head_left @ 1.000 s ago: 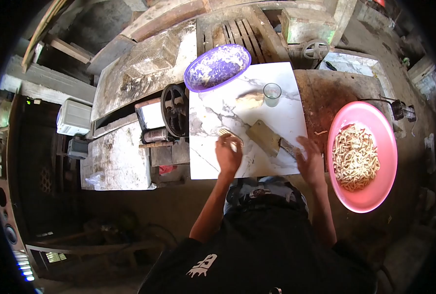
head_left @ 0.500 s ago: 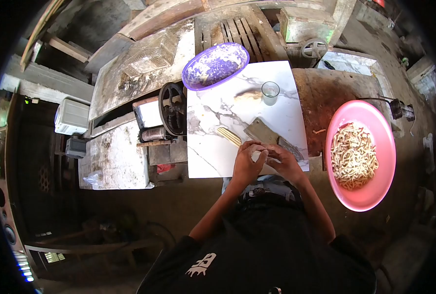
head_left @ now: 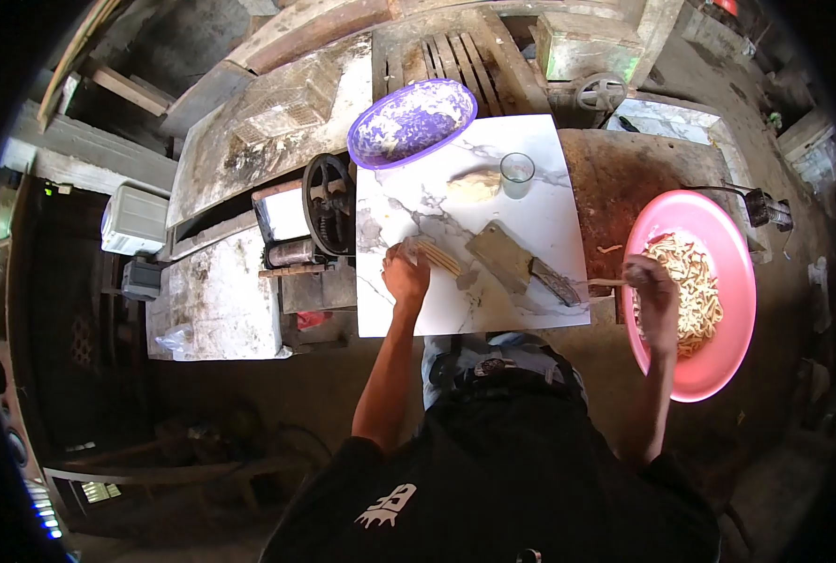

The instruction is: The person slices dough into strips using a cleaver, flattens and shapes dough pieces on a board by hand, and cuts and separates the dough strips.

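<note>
My left hand point(head_left: 406, 273) is at the left end of the dough strips point(head_left: 438, 256) on the marble-patterned board point(head_left: 399, 314), its fingers bent at their tip; whether it grips them is unclear. Over the near-left rim of the pink basin point(head_left: 739, 347), my right hand point(head_left: 652, 280) is closed on a thin dough strip point(head_left: 607, 281) that sticks out to the left. Many short dough pieces point(head_left: 695, 305) lie in the basin. A cleaver point(head_left: 500, 255) rests flat on the board between my hands, its handle towards the right.
Behind the cleaver are a dough lump point(head_left: 475, 186) and a glass point(head_left: 516, 175). A floury purple basin point(head_left: 412, 123) overlaps the board's back-left corner. To the left stands a machine with a dark handwheel point(head_left: 329, 205). A brown wooden table point(head_left: 624, 178) is at the right.
My hands were together in front of the cleaver and have parted. The left moved left to the dough strips; the right moved right to the pink basin with a strip.
</note>
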The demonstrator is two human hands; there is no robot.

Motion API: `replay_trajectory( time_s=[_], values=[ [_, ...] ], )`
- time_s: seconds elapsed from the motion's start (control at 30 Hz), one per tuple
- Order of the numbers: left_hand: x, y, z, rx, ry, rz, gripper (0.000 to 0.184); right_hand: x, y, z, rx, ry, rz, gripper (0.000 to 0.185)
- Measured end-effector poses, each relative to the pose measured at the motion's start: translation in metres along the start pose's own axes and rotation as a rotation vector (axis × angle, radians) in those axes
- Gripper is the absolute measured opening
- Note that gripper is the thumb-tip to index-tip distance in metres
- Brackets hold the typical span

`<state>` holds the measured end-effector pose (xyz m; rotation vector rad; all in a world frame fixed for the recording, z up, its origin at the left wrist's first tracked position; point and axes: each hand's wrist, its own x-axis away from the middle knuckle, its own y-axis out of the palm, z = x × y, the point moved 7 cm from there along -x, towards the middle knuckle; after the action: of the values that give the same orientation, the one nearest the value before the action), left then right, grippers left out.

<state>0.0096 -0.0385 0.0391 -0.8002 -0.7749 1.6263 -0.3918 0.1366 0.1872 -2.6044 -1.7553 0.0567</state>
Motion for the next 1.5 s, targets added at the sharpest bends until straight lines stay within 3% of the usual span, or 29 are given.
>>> replay_trajectory(
  time_s=[0.07, 0.13, 0.17, 0.23, 0.37, 0.4, 0.47, 0.53, 0.6, 0.63, 0.77, 0.83, 0.93, 1.03, 1.07, 1.13, 1.2, 1.3, 1.33, 1.4, 1.47, 1.5],
  values=[
    [0.0, 0.001, 0.003, -0.119, -0.06, -0.065, 0.028, -0.004, -0.05, 0.008, 0.058, -0.036, 0.109, 0.022],
    [0.002, 0.006, 0.001, -0.118, -0.056, -0.057, 0.026, 0.003, -0.076, -0.012, 0.777, -0.081, 0.296, 0.028],
    [0.001, 0.009, 0.0, -0.123, -0.055, -0.049, 0.023, 0.004, -0.087, -0.008, 0.779, -0.083, 0.299, 0.028],
    [-0.001, 0.012, -0.006, -0.085, -0.086, -0.046, 0.022, 0.01, -0.107, 0.001, 1.099, -0.073, 0.413, 0.033],
    [-0.006, 0.013, -0.015, -0.026, -0.167, -0.024, 0.021, 0.019, -0.122, 0.03, 0.914, -0.044, 0.438, 0.033],
    [-0.006, 0.016, -0.019, -0.024, -0.161, -0.032, 0.021, 0.02, -0.116, 0.038, 0.711, 0.0, 0.46, 0.031],
    [-0.011, 0.024, -0.026, -0.031, -0.143, -0.054, 0.023, 0.015, -0.092, 0.037, 0.827, 0.072, 0.345, 0.029],
    [-0.009, 0.023, -0.022, -0.023, -0.138, -0.058, 0.026, 0.01, -0.075, 0.045, 0.879, -0.077, 0.258, 0.029],
    [-0.007, 0.022, -0.02, 0.082, -0.101, -0.038, 0.028, 0.004, -0.058, 0.053, 0.748, 0.101, 0.167, 0.031],
    [-0.005, 0.018, -0.014, 0.125, -0.013, -0.013, 0.027, 0.003, -0.044, 0.046, 0.875, -0.021, 0.122, 0.034],
    [0.012, -0.001, 0.006, 0.241, -0.016, 0.003, 0.024, 0.009, 0.017, 0.008, 1.264, -0.343, 0.013, 0.033],
    [0.02, -0.016, 0.02, 0.335, 0.058, 0.098, 0.024, 0.007, 0.016, 0.02, 1.266, -0.375, 0.036, 0.029],
    [0.032, -0.037, 0.043, 0.521, -0.012, 0.032, 0.023, -0.001, 0.01, 0.02, 1.224, -0.431, 0.108, 0.02],
    [0.04, -0.05, 0.061, 0.629, 0.018, -0.007, 0.021, -0.006, -0.019, 0.019, 0.785, -0.196, 0.264, 0.011],
    [0.042, -0.053, 0.066, 0.73, 0.017, -0.029, 0.021, -0.006, -0.035, 0.029, 0.646, -0.024, 0.293, 0.012],
    [0.047, -0.061, 0.077, 0.763, 0.049, -0.032, 0.02, -0.007, -0.064, 0.034, 0.609, -0.081, 0.368, 0.015],
    [0.052, -0.065, 0.089, 0.778, 0.031, -0.143, 0.017, -0.006, -0.087, 0.037, 0.681, 0.021, 0.403, 0.025],
    [0.063, -0.071, 0.111, 0.845, 0.08, -0.218, 0.013, 0.007, -0.096, 0.022, 0.925, -0.113, 0.51, 0.032],
    [0.068, -0.071, 0.117, 0.845, 0.081, -0.219, 0.013, 0.01, -0.085, 0.012, 0.925, -0.113, 0.51, 0.032],
    [0.08, -0.067, 0.133, 0.959, 0.104, -0.291, 0.009, 0.018, -0.062, 0.01, 0.544, 0.051, 0.434, 0.031],
    [0.092, -0.062, 0.151, 0.953, 0.16, -0.412, 0.009, 0.025, -0.013, 0.003, 0.444, -0.06, 0.188, 0.032],
    [0.101, -0.065, 0.165, 0.989, 0.143, -0.499, 0.009, 0.028, 0.022, -0.004, 0.226, 0.054, 0.037, 0.033]
  ],
)
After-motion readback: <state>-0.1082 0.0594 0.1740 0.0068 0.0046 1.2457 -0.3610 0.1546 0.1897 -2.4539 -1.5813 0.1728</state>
